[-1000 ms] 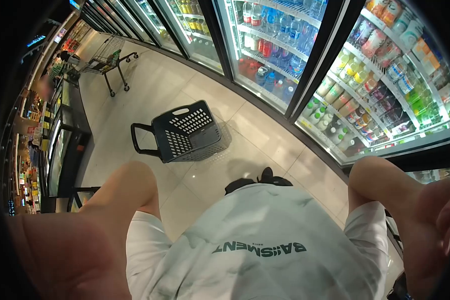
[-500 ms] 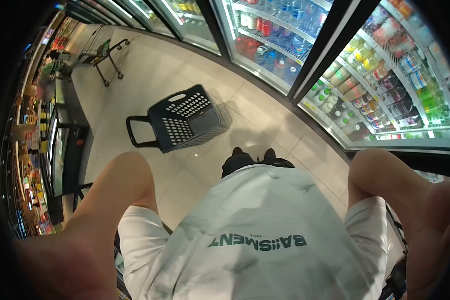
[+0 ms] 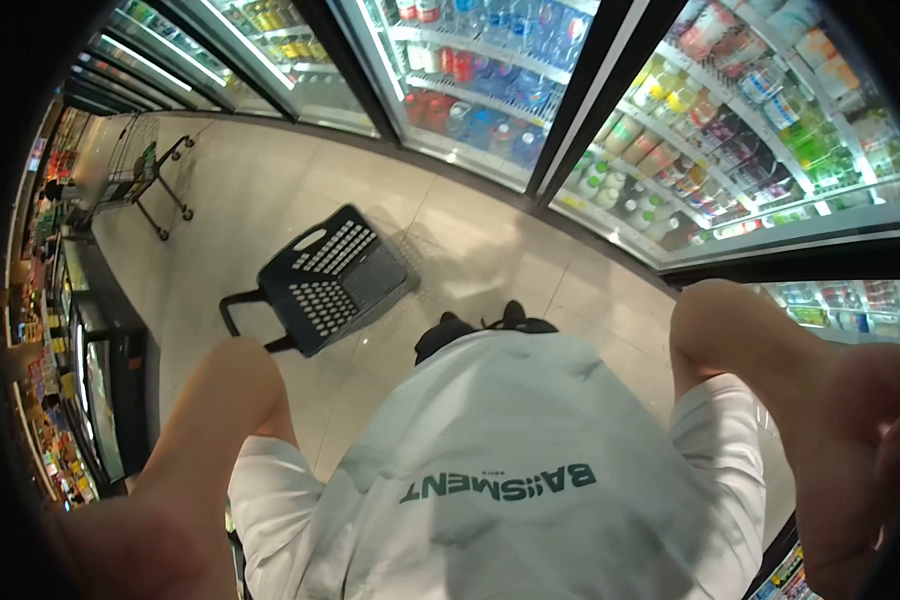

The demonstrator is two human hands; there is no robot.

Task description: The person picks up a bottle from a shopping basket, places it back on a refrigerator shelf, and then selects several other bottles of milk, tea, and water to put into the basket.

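Note:
Both my arms are bent up, with the hands close to the camera at the lower edges. My left hand (image 3: 135, 545) is dark and blurred in the lower left corner, its fingers out of sight. At the right edge is my right hand (image 3: 890, 430), its palm side partly showing and its fingers cut off by the dark border. Anything they touch or hold is hidden. On the floor ahead, left of my feet, stands a dark grey shopping basket (image 3: 335, 285) with a perforated wall and a long black handle (image 3: 238, 315). Its visible inside holds nothing.
Glass-door drink coolers (image 3: 470, 80) with rows of bottles run along the far side and right. A shopping cart (image 3: 135, 170) stands at the upper left. A low black display case (image 3: 110, 370) lies along the left, before lit shelves (image 3: 30, 390). Pale tiles (image 3: 450, 220) cover the floor.
The view has turned, so the basket, cart and coolers sit further left, and the basket and cart lower. Both my arms stay raised, with the hands still beside the camera.

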